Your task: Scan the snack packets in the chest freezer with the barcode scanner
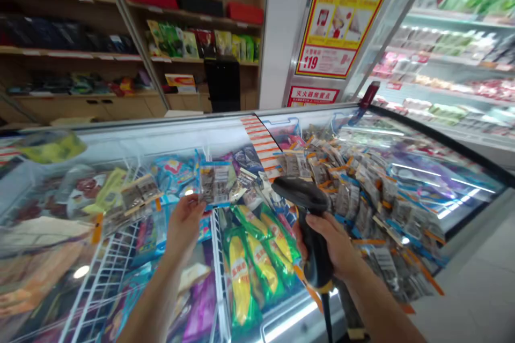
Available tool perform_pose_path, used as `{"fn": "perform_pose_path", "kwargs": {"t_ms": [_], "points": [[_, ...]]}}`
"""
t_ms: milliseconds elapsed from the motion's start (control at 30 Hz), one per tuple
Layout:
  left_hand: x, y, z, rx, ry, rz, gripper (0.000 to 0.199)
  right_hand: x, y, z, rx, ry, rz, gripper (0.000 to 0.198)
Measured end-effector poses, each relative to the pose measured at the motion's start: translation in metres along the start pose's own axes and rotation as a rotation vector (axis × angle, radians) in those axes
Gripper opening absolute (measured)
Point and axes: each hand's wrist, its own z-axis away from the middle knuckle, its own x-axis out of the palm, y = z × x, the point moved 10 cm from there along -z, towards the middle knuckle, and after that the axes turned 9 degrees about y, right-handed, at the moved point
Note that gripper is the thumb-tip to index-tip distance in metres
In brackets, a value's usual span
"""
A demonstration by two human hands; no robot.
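My left hand (185,225) pinches the lower left corner of a small clear packet (214,183) with blue edges and a grey-brown filling, held up over the chest freezer (189,132). In my right hand (336,241) is a black handheld barcode scanner (301,193), its head tilted to the left and its cable running down from the grip. Below and between my hands lie yellow corn-shaped ice creams in green wrappers (257,262). To the right of the scanner is a heap of similar small packets (362,187) with orange and blue edges.
White wire dividers (219,273) split the freezer interior. An orange-striped strip (261,142) crosses it, and a glass lid (426,171) covers part on the right. Shelves of packaged goods (181,43) stand behind, with a lit refrigerated display (450,64) at the right.
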Motion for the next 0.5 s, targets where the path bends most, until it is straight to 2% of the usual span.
{"fn": "perform_pose_path", "kwargs": {"t_ms": [133, 300, 500], "points": [[-0.004, 0.008, 0.002, 0.025, 0.068, 0.040, 0.028, -0.004, -0.009, 0.001, -0.028, -0.079, 0.050, 0.023], [-0.010, 0.014, -0.004, 0.093, 0.145, 0.112, 0.028, -0.010, -0.020, 0.002, -0.057, -0.138, 0.006, 0.025], [-0.010, 0.019, -0.002, 0.170, 0.113, 0.110, 0.035, 0.005, -0.015, -0.007, -0.016, -0.183, -0.067, 0.019]]}}
